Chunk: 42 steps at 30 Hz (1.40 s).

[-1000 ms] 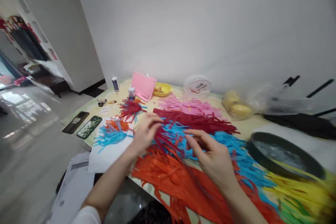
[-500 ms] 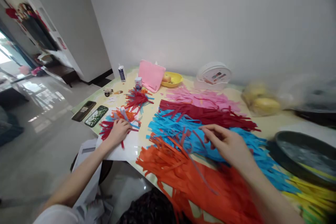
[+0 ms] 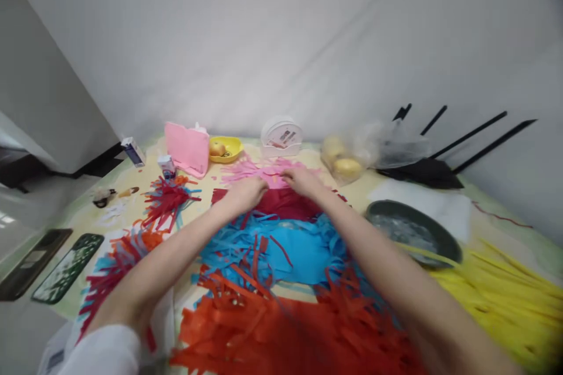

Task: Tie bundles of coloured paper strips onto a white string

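Observation:
My left hand [image 3: 248,192] and my right hand [image 3: 303,180] reach across the table and come close together, fingers bent inward. Their fingertips are at the pink fringed strips [image 3: 246,171], just beyond the dark red fringed sheet [image 3: 281,204]. Blur hides what, if anything, is pinched in each hand. Under my forearms lies a blue fringed sheet [image 3: 294,255] with a few loose red strips on it. Nearest me is a wide orange-red fringed sheet [image 3: 281,328]. Mixed bundles of red, orange and blue strips [image 3: 169,202] lie to the left.
Two phones [image 3: 68,269] lie at the left edge. Farther back are small cartons [image 3: 133,151], a pink tablet case [image 3: 188,149], a yellow dish [image 3: 226,149] and a white holder [image 3: 281,137]. A bag of yellow fruit [image 3: 345,161], a dark bowl [image 3: 413,231] and yellow strips [image 3: 505,310] are right.
My view has turned right. My left hand has left the mixed bundle and moved to the pink strips. My right hand has moved forward from above the blue sheet to join it.

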Available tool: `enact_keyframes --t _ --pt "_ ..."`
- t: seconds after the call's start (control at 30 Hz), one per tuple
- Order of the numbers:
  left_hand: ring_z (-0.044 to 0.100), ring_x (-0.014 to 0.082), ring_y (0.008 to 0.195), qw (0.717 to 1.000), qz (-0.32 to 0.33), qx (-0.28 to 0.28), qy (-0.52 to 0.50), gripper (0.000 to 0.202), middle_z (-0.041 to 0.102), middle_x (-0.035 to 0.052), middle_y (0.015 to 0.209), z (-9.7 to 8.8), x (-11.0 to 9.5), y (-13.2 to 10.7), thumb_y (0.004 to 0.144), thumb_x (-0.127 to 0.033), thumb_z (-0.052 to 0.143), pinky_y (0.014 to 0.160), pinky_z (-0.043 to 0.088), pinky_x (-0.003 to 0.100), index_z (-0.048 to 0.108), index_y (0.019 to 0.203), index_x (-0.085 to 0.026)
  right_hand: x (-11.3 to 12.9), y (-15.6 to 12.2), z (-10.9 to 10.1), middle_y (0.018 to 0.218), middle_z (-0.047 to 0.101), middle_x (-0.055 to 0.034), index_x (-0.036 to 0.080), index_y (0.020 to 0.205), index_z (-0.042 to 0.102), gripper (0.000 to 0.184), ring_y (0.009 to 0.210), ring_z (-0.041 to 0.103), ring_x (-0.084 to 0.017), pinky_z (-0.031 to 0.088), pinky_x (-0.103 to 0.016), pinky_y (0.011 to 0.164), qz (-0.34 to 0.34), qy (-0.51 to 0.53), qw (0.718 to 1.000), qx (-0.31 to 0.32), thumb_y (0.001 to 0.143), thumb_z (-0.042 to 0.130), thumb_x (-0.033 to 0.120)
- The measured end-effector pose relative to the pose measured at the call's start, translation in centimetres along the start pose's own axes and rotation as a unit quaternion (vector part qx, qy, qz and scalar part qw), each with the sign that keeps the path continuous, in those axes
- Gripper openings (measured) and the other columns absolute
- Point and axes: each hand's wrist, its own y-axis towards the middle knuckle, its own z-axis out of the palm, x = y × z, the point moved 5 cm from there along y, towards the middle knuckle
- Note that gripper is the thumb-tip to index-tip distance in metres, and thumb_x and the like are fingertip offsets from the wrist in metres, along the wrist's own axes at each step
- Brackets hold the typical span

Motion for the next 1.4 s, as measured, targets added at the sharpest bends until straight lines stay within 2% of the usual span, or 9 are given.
enact_keyframes --t 0.13,0.3,0.4,0.57,0.7,0.83,1.0,1.17,1.4 --pt "0.064 0.0215 0.102 0.998 -0.046 0.039 0.030 0.026 0.064 0.0121 0.114 5.7 0.9 7.7 0.095 -0.026 0.053 0.088 0.054 0.038 0.062 0.115 -0.012 -0.7 2.4 4.0 0.124 0.061 -0.0095 0.016 0.122 0.059 0.032 0.107 0.062 -0.022 0.052 -0.045 0.092 0.004 -0.013 0.999 0.045 0.094 0.059 0.033" --pt "0.061 0.0225 0.106 0.995 -0.053 0.059 0.059 0.037 0.059 0.0110 0.123 9.4 3.2 9.1 0.093 -0.034 0.058 0.089 0.054 0.044 0.056 0.123 -0.015 -4.8 3.1 5.1 0.119 0.062 -0.0086 0.016 0.118 0.060 0.030 0.102 0.063 -0.021 0.054 -0.042 0.087 0.066 -0.029 0.996 0.059 0.095 0.058 0.034" --pt "0.061 0.0223 0.105 0.995 -0.047 0.066 0.063 0.036 0.059 0.0108 0.123 9.5 3.9 9.1 0.093 -0.034 0.058 0.088 0.054 0.043 0.057 0.123 -0.015 -7.6 2.6 3.7 0.113 0.065 -0.0079 0.015 0.115 0.062 0.028 0.098 0.064 -0.020 0.054 -0.040 0.085 0.120 -0.038 0.991 0.050 0.095 0.058 0.034" --pt "0.061 0.0221 0.105 0.995 -0.048 0.068 0.055 0.037 0.059 0.0104 0.123 9.1 4.2 9.3 0.093 -0.035 0.059 0.088 0.054 0.044 0.056 0.124 -0.015 -8.4 1.8 0.8 0.125 0.060 -0.0265 0.005 0.128 0.059 0.045 0.113 0.061 -0.033 0.047 -0.040 0.092 0.150 -0.067 0.986 -0.001 0.086 0.060 0.022" --pt "0.063 0.0228 0.105 0.996 -0.053 0.056 0.042 0.026 0.064 0.0132 0.115 8.8 4.2 9.2 0.095 -0.026 0.053 0.091 0.052 0.041 0.063 0.114 -0.012 -4.4 3.1 0.5 0.130 0.062 -0.0152 0.016 0.132 0.059 0.044 0.121 0.057 -0.027 0.041 -0.032 0.100 0.070 -0.052 0.996 -0.004 0.089 0.052 0.019" --pt "0.066 0.0245 0.105 0.996 -0.074 0.035 0.026 0.031 0.068 0.0178 0.111 8.3 4.5 9.2 0.096 -0.016 0.040 0.089 0.050 0.035 0.069 0.108 -0.012 -2.2 4.5 2.0 0.115 0.069 -0.0095 0.017 0.113 0.068 0.026 0.109 0.063 -0.020 0.046 -0.032 0.096 0.019 -0.041 0.998 0.040 0.095 0.050 0.024" --pt "0.067 0.0215 0.102 0.996 -0.079 0.033 0.002 0.032 0.071 0.0143 0.111 7.8 5.3 9.3 0.096 -0.022 0.041 0.087 0.049 0.029 0.071 0.107 -0.016 -4.0 4.0 3.0 0.114 0.066 -0.0090 0.014 0.110 0.065 0.028 0.104 0.063 -0.021 0.050 -0.044 0.093 0.014 -0.067 0.995 0.069 0.095 0.058 0.037" --pt "0.067 0.0205 0.099 0.997 -0.071 0.036 -0.006 0.033 0.072 0.0137 0.109 7.3 5.5 9.2 0.094 -0.020 0.042 0.085 0.049 0.028 0.072 0.106 -0.017 -5.0 3.5 2.6 0.112 0.067 -0.0086 0.014 0.105 0.066 0.024 0.106 0.063 -0.021 0.049 -0.045 0.095 0.003 -0.079 0.995 0.068 0.095 0.057 0.034" --pt "0.060 0.0278 0.111 0.998 -0.063 0.006 -0.011 0.036 0.069 0.0150 0.116 5.7 4.7 9.5 0.090 -0.040 0.056 0.096 0.045 0.035 0.071 0.114 -0.017 -4.6 4.3 2.9 0.113 0.065 -0.0080 0.015 0.111 0.063 0.026 0.099 0.064 -0.020 0.054 -0.041 0.087 0.014 -0.062 0.995 0.071 0.094 0.059 0.034"
